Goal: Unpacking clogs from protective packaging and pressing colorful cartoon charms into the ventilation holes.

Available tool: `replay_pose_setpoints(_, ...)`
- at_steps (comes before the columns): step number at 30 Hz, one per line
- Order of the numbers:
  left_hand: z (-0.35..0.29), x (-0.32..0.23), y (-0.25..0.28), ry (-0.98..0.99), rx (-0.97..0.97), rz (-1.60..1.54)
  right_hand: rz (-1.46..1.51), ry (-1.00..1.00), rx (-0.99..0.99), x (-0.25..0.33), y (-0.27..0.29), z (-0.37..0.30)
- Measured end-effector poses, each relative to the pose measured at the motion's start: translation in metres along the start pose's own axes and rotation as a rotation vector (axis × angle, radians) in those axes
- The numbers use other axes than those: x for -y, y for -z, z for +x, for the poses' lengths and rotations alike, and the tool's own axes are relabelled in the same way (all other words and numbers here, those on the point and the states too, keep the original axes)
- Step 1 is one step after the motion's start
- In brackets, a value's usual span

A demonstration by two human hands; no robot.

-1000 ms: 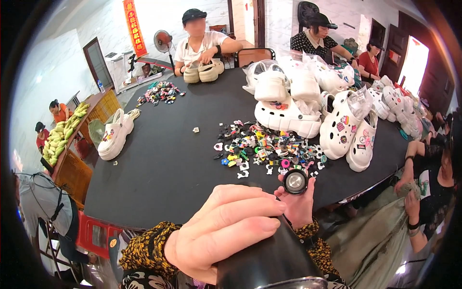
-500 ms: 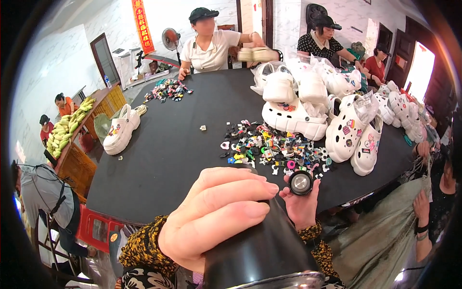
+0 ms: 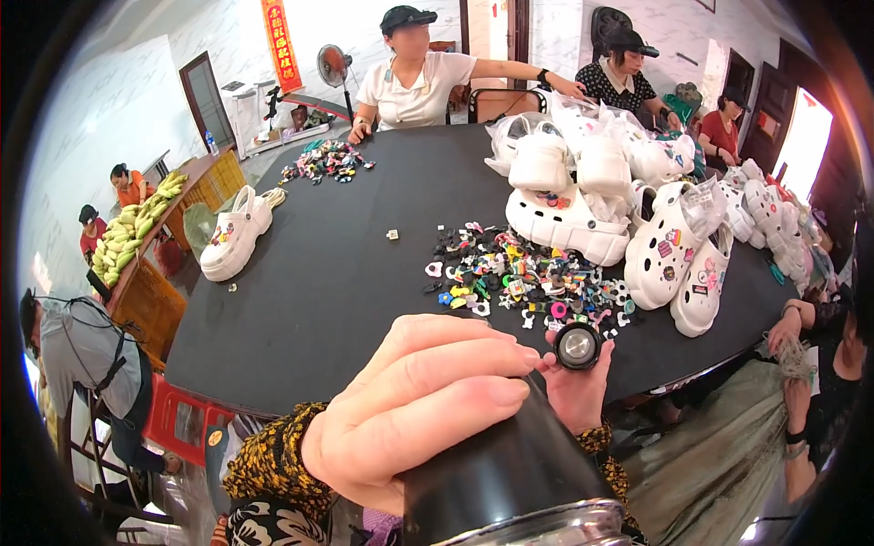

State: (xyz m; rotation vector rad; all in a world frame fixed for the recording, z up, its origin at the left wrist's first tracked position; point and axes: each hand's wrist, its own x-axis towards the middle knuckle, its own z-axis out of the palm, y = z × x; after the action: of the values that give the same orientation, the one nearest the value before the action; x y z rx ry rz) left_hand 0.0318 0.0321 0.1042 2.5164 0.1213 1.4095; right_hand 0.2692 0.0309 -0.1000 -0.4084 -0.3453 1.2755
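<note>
The left hand [image 3: 419, 396] curls over a black cylindrical flask [image 3: 510, 446] at the bottom centre of the frame, its fingers lying close together along the top; the thumb is hidden, so its place cannot be told. The flask tilts, with a shiny metallic rim [image 3: 537, 525] near the lower edge of the frame. Just right of centre, the right hand [image 3: 577, 391] grips a round black cap [image 3: 577, 347] with a silvery middle, its fingertips curled around the sides. The cap is apart from the flask.

Both hands are over the near side of a dark table [image 3: 300, 309]. Beyond the cap, a heap of colourful shoe charms [image 3: 523, 273] spreads over the tabletop; a smaller charm heap [image 3: 328, 162] lies toward the upper left. White clogs [image 3: 564, 227], some in clear plastic, are piled in the upper right, and a decorated pair of white clogs [image 3: 657, 259] leans beside them. Another white clog [image 3: 234, 246] stands at the table's left side.

At the top centre, a person in a white shirt [image 3: 410, 96] reaches one arm toward the clog pile. Corn cobs [image 3: 127, 232] lie heaped at the far left, and a red plastic stool [image 3: 168, 423] stands at the lower left.
</note>
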Motion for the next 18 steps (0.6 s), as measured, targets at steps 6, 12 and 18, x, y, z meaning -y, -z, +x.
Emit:
replay_pose_setpoints(6,-0.003,0.005,-0.005,-0.05,-0.168,-0.134,0.011,0.004,0.009,0.0,0.001,0.001)
replay_pose_setpoints(12,-0.006,0.005,-0.007,-0.044,-0.217,-0.133,-0.002,0.013,0.011,0.0,0.0,0.0)
replay_pose_setpoints(18,-0.005,0.002,0.002,-0.004,-0.106,-0.108,0.014,0.015,0.004,0.0,0.002,0.001)
